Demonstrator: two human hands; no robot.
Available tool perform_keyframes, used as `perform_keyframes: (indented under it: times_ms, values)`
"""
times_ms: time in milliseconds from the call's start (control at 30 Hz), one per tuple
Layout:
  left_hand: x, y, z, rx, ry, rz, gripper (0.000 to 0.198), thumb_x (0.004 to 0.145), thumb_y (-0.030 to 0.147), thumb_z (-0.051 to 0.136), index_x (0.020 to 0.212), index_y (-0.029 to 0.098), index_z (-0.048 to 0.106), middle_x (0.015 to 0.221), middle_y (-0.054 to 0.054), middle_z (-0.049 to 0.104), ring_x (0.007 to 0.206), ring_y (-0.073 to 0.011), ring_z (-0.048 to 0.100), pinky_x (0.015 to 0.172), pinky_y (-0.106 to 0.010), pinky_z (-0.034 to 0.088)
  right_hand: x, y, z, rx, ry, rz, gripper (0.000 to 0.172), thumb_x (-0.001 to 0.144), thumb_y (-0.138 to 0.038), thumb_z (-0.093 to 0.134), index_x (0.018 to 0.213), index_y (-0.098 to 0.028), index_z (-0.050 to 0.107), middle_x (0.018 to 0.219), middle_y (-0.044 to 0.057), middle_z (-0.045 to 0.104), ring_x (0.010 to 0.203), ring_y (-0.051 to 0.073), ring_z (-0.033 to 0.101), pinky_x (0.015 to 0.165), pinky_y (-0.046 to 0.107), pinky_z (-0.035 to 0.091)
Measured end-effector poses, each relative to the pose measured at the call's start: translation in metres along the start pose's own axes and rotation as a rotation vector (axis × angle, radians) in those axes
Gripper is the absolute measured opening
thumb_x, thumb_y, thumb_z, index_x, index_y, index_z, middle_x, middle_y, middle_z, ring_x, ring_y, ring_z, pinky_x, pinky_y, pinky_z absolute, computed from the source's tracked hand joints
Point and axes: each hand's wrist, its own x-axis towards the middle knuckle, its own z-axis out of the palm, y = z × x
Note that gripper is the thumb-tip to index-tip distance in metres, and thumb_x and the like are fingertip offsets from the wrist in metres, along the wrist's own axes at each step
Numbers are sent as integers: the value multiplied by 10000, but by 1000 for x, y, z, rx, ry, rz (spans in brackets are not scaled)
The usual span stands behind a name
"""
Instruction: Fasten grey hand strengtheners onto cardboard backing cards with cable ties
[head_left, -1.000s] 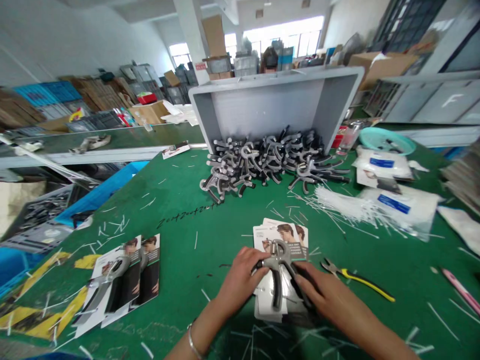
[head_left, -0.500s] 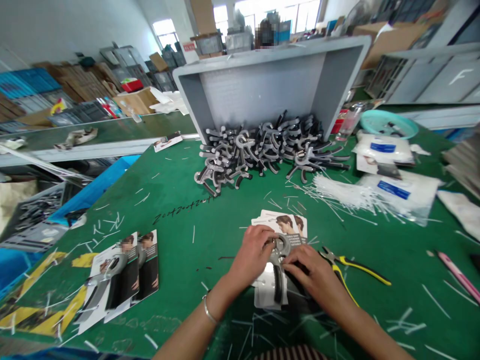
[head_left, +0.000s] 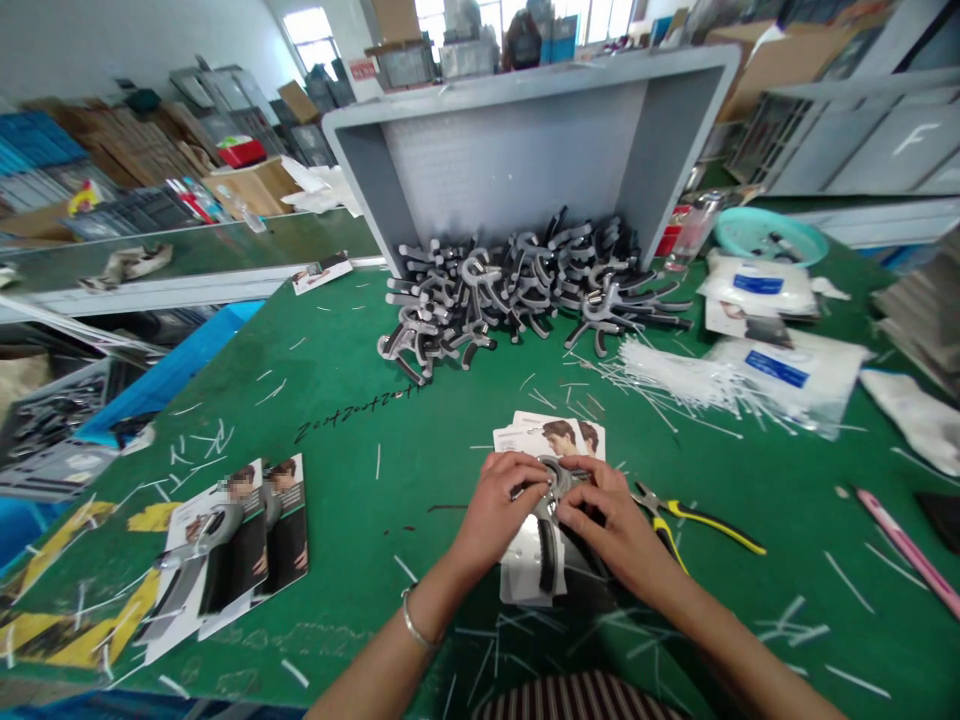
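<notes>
A grey plier-like tool (head_left: 547, 556) with a rounded head and black grips lies on printed cards (head_left: 517, 578) in front of me. My left hand (head_left: 504, 505) has its fingers bent around the left side of the tool's head. From the right, my right hand (head_left: 606, 507) pinches at the same head, thumb and forefinger close to the joint. Whatever small thing may sit between the fingertips is hidden. Yellow-handled cutting pliers (head_left: 705, 524) rest on the table just beyond my right hand.
A grey crate (head_left: 517, 160) tipped on its side spills several similar tools (head_left: 480, 285). White cable ties (head_left: 675, 385), plastic bags (head_left: 787, 375) and a turquoise bowl (head_left: 810, 240) are at right. Two carded tools (head_left: 240, 540) lie left. A pink cutter (head_left: 907, 550) is far right; tie scraps litter the green table.
My right hand has shifted up along the tool's head, its fingers now more arched over it. My left hand stays at the head. The whole view has moved slightly.
</notes>
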Motion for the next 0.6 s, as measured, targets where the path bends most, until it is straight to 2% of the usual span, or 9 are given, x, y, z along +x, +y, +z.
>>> perform_keyframes:
  times_ms: [133,333,600]
  values:
    - [-1,0,0,-4,0,-19,97,864,185,672,899,250,736,997,-9,690,1016,-188,586,944,-359,397,-5,-2,-3,-55,-55,-39,171,914,-316,589,784,-229,659,1393,58,467,1322,290,395,1082,502,316]
    - [-3,-1,0,-11,-12,-38,114,863,192,675,921,260,745,1003,-15,676,1022,-190,579,953,-359,400,-2,-3,-2,-74,-83,-44,173,917,-322,583,797,-222,659,1423,71,440,1358,290,360,1087,500,326]
    - [-3,0,1,-6,-2,-47,117,850,168,681,898,249,751,964,-20,680,984,-188,586,933,-360,419,2,0,-1,-36,-83,-30,179,915,-318,586,784,-223,663,1429,68,441,1351,291,378,1094,527,320]
